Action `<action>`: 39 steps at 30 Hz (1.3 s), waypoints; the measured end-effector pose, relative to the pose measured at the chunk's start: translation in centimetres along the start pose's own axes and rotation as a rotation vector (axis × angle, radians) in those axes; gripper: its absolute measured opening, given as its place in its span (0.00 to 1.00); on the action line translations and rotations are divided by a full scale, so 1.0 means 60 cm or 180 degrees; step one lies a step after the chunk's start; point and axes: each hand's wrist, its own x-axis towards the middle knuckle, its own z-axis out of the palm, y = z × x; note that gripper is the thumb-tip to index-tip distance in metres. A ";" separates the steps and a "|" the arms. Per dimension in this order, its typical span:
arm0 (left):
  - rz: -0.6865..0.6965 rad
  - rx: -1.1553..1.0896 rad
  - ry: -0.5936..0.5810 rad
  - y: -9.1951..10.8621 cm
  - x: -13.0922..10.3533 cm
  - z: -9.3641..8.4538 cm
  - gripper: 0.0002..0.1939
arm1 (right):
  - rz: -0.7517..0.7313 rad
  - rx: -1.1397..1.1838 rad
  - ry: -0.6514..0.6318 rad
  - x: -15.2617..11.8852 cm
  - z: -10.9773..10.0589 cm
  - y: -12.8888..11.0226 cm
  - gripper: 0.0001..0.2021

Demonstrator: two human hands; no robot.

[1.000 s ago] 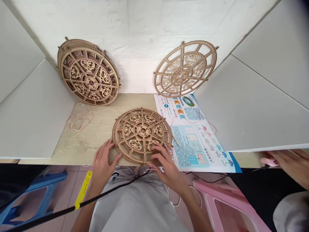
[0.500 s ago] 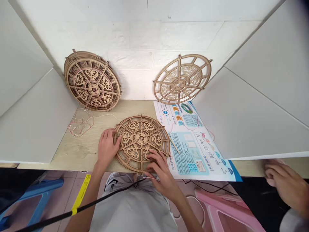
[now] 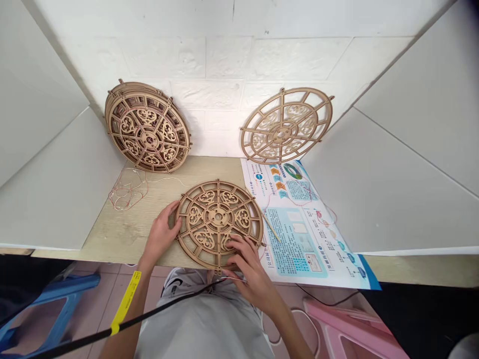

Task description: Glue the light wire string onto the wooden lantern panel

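A round openwork wooden wheel lies at the table's front edge, its lowest tab reaching past the edge. At its left rim is my left hand, thumb and fingers around the edge. My right hand is at the lower right, its upper fingers spread over the wheel and the lower ones near the bottom rim. A thin pale wire runs by the right hand's lower fingers; whether they pinch it cannot be made out. A thin wooden stick lies right of the wheel.
Stacked wooden wheels lean on the wall at back left, a single wheel frame at back right. Tangled wire lies at left. A printed sheet covers the right side. Grey panels flank the table. A black strap crosses in front.
My left hand has shifted slightly left and down at the wheel's rim. My right hand has hardly moved. Another person's hand at the far right has gone from view. The view has shifted slightly.
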 end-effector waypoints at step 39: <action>0.0075 0.0602 -0.0078 0.030 -0.011 -0.009 0.28 | 0.1698 -0.0554 0.1093 0.009 0.017 0.085 0.27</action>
